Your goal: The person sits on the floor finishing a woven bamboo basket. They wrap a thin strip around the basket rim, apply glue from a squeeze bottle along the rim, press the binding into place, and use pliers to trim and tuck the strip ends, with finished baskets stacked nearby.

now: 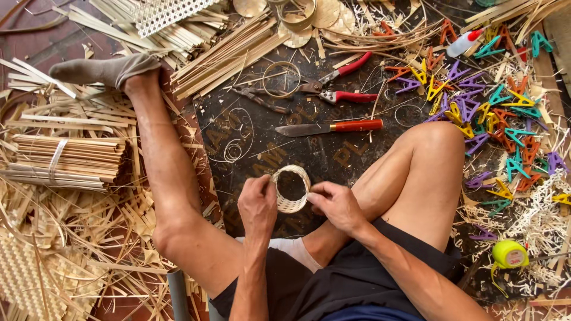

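floor (35, 41): reddish, worn | dark board (333, 156) | bamboo shavings (89, 208) strewn | daylight

Your forearms are bare to the elbow, no sleeves in view, and neither left hand (257, 205) nor right hand (336, 205) carries a glove, ring or watch. You wear dark shorts (333, 285), black fabric with a strip of blue cloth at the lower frame edge; both legs are bare below them. Grey sock (104, 70) on the one foot, a paler, whitish sock (294, 249) on the other.
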